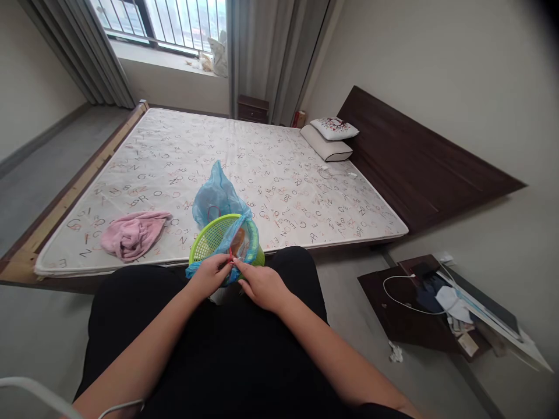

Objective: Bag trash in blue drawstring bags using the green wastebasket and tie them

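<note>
**Two hands work a blue bag at the rim of a green basket**

Head camera view: A person in black clothes sits facing a bed, looking down at their own hands. The left hand (212,272) and right hand (257,283) meet at the near rim of a green plastic basket (213,237) resting against the knees, just off the near edge of the bed (271,169). A blue plastic bag (218,195) lines the basket and rises above it. Both hands have fingertips pinched closed on the bag's edge, where a thin red strip shows between them. The step in hand looks like fitting or tying the bag at the rim; the next move would call for a steady pull without tearing the film. A pink cloth (133,233) lies near the bed's near left corner; two pillows (331,138) sit at its far right corner.
</note>
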`<state>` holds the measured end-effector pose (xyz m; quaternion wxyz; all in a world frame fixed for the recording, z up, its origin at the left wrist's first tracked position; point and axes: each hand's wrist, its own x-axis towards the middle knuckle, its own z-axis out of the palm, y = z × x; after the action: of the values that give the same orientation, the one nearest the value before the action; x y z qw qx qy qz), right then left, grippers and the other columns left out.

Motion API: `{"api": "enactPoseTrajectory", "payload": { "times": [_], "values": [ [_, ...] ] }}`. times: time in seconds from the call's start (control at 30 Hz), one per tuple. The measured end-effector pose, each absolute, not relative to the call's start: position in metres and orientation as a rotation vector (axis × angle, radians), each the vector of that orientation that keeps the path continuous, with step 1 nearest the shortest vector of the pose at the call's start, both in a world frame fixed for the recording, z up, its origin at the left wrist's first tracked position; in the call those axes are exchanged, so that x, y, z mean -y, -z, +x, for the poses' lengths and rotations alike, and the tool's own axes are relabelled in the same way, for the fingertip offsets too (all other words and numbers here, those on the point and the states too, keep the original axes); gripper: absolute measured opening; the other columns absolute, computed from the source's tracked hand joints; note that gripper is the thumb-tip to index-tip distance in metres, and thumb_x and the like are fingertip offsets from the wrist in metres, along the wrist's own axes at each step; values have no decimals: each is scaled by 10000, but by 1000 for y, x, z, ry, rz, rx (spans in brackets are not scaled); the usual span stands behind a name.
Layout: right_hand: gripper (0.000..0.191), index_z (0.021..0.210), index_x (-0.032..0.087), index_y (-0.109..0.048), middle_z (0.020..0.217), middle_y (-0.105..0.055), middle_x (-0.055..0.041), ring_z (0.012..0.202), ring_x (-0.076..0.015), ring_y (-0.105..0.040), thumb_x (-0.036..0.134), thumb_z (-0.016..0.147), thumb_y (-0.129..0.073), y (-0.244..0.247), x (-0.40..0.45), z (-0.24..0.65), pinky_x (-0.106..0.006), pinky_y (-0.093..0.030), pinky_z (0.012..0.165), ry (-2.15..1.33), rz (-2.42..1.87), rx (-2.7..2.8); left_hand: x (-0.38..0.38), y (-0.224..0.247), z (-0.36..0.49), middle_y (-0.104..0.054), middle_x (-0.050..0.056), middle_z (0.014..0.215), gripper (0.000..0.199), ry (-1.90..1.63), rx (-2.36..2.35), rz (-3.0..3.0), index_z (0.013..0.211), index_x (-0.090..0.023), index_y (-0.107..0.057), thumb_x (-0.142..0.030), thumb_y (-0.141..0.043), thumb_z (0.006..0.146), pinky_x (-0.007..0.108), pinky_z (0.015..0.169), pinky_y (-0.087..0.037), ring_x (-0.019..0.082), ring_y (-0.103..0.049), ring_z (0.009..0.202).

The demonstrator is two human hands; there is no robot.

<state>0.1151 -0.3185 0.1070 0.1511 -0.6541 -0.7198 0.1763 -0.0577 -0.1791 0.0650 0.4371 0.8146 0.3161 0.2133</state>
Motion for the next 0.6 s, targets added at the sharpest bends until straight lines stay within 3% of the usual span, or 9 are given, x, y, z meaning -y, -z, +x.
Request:
{"api": "enactPoseTrajectory", "payload": {
  "times": [0.13, 0.23, 0.43, 0.6],
  "values": [
    [500, 1540, 265, -464, 1463, -629, -78, 1100, -245, -703, 359, 1050, -433, -106, 318, 116, -350, -532, 929, -469, -1861, 2080, 169, -75, -61, -736, 45, 815, 280, -476, -878, 2016, 872, -221, -735, -440, -567, 921, 333, 720, -498, 230, -663, 767],
    [476, 1505, 262, -496, 1505, -593, -70, 1126, -245, -695, 359, 1041, -459, -103, 317, 115, -347, -534, 923, -451, -1815, 2113, 162, -87, -61, -733, 35, 768, 281, -471, -913, 2029, 844, -223, -720, -436, -552, 917, 316, 688, -486, 222, -667, 730],
    [453, 1492, 243, -498, 1437, -634, -90, 1091, -229, -686, 338, 1053, -437, -100, 315, 116, -332, -519, 921, -373, -1887, 2105, 137, -96, -67, -759, 39, 806, 349, -574, -1066, 1925, 976, -220, -734, -516, -562, 908, 325, 746, -536, 237, -719, 779],
    [315, 1304, 230, -612, 1267, -690, -72, 968, -218, -647, 332, 1044, -466, -105, 315, 117, -320, -505, 812, -248, -1864, 2198, 115, -104, -70, -769, 58, 946, 363, -690, -1084, 1708, 1041, -185, -729, -488, -621, 873, 327, 812, -591, 211, -731, 827]
  ]
}}
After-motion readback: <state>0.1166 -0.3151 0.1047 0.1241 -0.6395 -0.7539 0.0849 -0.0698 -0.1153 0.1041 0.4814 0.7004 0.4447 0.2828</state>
